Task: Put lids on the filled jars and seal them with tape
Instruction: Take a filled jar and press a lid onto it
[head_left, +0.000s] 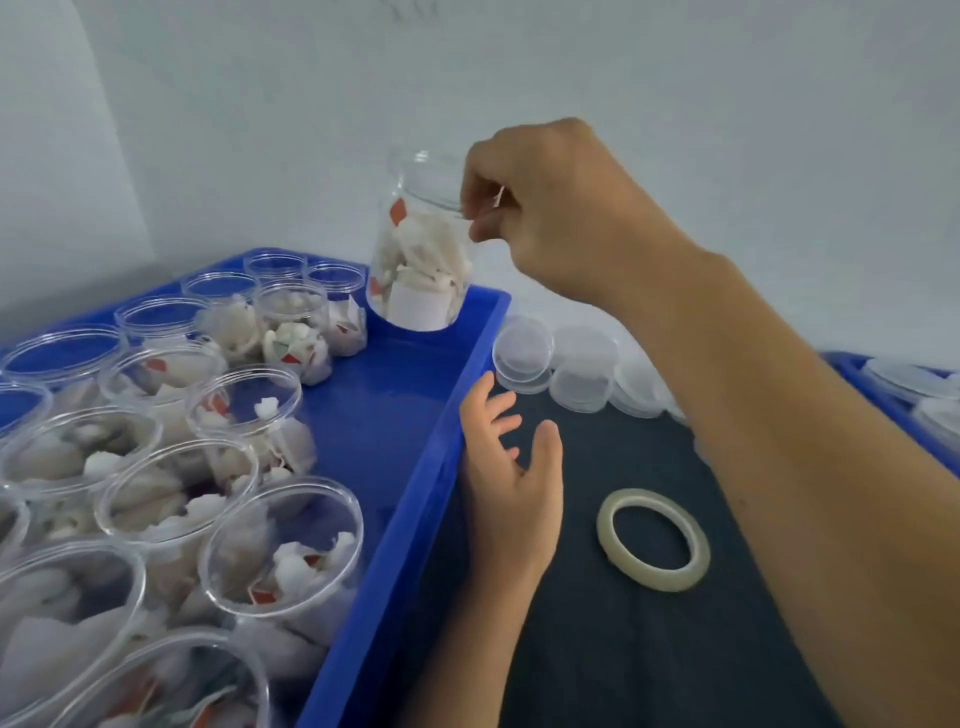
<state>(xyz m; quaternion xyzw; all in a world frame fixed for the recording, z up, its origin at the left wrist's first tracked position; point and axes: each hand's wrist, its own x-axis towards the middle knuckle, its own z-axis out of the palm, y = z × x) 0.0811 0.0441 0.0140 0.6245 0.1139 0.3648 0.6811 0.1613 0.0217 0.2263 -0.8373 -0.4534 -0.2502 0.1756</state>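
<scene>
lifted jar (421, 249): clear plastic, filled with white pieces and some red bits, a white label low on its wall; no lid. held in the air above the far right corner of the blue tray (415, 499), pinched at its rim by the right hand (550, 208), whose fingers curl onto the rim's near side.

left hand (511, 488): fingers relaxed and spread, grasping nothing; lies against the outer face of the tray's right wall, over the dark cloth (623, 649).

remaining jars (244, 400): many, standing in the tray from its near left corner to its far edge; all seen here are open-mouthed, most filled with the same white pieces. a few at the far edge look empty, though that is hard to tell.

lids (522, 348): clear, round, stacked and spread on the cloth just beyond the tray's far right corner. none fitted.

tape roll (653, 540): translucent, flat on the cloth, right of the left hand and apart from it.

second blue tray (852, 374): at the cloth's right edge, holding more clear pieces, too cropped to identify.

progress, judged: early; no jar in view is lidded or taped. the held jar appears to be the one in hand, lidding and taping both left.
</scene>
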